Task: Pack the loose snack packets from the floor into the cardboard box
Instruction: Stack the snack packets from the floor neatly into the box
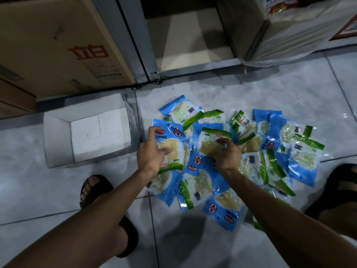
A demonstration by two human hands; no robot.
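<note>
Dark open-toed sandals are being worn on both feet. The left sandal (131, 236), at the lower left of the frame, is being shown with a broad dark strap across the front of the foot, the toes being left uncovered beneath it. The right sandal (336, 182), at the right edge of the frame, is being seen only in part, with a wide dark strap. Both forearms are being shown bare from the lower corners up to the left hand (152, 153) and the right hand (226, 153).
</note>
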